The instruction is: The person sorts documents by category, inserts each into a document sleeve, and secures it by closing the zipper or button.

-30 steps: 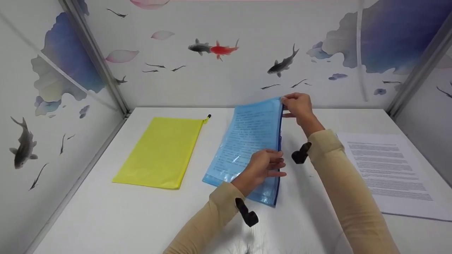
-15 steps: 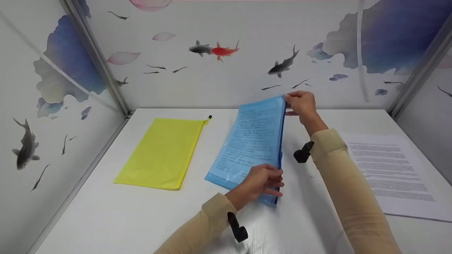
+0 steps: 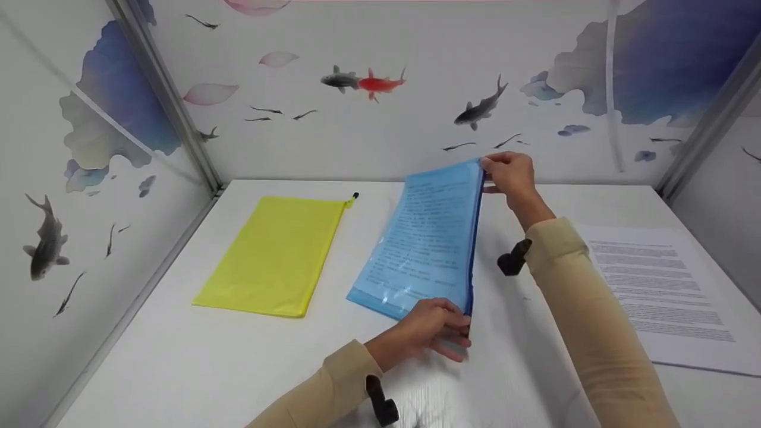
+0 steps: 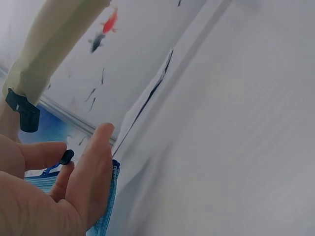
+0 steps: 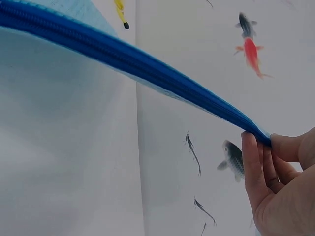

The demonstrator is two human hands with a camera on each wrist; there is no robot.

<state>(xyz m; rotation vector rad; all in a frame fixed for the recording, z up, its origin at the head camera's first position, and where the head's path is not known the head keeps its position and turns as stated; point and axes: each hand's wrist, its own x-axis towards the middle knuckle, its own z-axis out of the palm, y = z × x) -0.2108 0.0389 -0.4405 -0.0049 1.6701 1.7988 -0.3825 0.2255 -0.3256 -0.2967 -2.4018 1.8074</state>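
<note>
A translucent blue zipper pouch (image 3: 428, 232) with a printed sheet inside has its right side, the zipper edge, lifted off the table. My right hand (image 3: 512, 175) pinches the far top corner; in the right wrist view the dark blue zipper (image 5: 147, 73) runs taut from those fingertips, its two sides together. Close to the near end of that edge, my left hand (image 3: 431, 327) pinches the black-tipped zipper pull (image 4: 67, 157) between thumb and finger. The other fingers of this hand extend past the pouch's corner.
A yellow zipper pouch (image 3: 270, 255) lies flat to the left, its black-tipped pull at the far right corner. Printed sheets (image 3: 666, 285) lie at the right, partly behind the right sleeve. Printed panels (image 3: 386, 131) wall in the white table (image 3: 178, 368) at the back and sides.
My left hand has slid down the zipper edge from its middle to the near end. The right hand keeps its pinch on the far corner, shifting slightly right.
</note>
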